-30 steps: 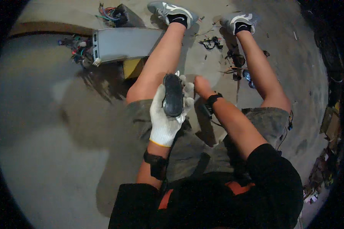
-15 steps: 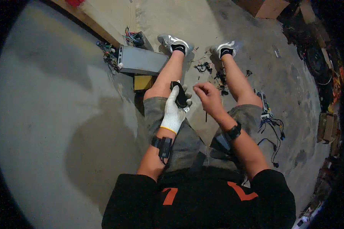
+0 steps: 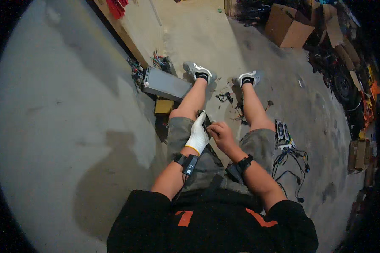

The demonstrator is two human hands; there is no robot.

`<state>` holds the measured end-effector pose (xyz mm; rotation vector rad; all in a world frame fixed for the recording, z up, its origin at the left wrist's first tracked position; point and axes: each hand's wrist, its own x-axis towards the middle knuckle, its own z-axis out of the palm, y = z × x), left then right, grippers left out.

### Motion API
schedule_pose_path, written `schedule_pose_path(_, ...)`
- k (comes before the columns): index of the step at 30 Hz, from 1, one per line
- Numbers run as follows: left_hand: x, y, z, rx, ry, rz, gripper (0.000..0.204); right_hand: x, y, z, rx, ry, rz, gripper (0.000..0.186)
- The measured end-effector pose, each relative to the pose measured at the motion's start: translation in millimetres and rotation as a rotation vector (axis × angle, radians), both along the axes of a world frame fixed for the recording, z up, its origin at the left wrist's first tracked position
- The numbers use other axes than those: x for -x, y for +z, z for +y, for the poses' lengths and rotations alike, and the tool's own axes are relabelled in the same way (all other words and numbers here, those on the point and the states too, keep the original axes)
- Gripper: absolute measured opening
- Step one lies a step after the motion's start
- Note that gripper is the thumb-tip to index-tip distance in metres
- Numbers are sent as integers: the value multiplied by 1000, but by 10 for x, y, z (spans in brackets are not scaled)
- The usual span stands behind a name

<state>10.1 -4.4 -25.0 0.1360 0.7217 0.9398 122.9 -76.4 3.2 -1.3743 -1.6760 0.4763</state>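
Observation:
My left hand (image 3: 197,135), in a white knit glove with a yellow cuff edge, is closed around a black elongated piece (image 3: 205,120) whose kind I cannot make out. One end of it sticks out past the thumb. My bare right hand (image 3: 223,137) meets the left one over my lap. Its thumb and forefinger are pinched together at the piece's near side; anything between those fingertips is too small or hidden to tell.
A grey metal box (image 3: 166,83) with wires behind it stands by my left foot, above a yellow box (image 3: 164,106). Small black parts (image 3: 225,97) lie between my feet. Black cables (image 3: 297,162) spread beside my right thigh. A cardboard box (image 3: 288,26) sits far right.
My right hand has come down and left to the black piece, closing the gap between my hands. My left hand has turned and lowered with the piece. The view has tilted up.

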Motion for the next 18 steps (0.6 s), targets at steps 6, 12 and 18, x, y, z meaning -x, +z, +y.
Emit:
schedule_pose_path(6,232,-11,-34,-33,-11,16,23,156,-121,45,-106,62,0,12)
schedule_pose_path(12,114,20,-13,-12,-40,-1,20,58,-105,-9,-123,-12,-56,11)
schedule_pose_path(18,34,6,-29,72,-37,-11,18,37,-106,-92,-62,-70,-151,12)
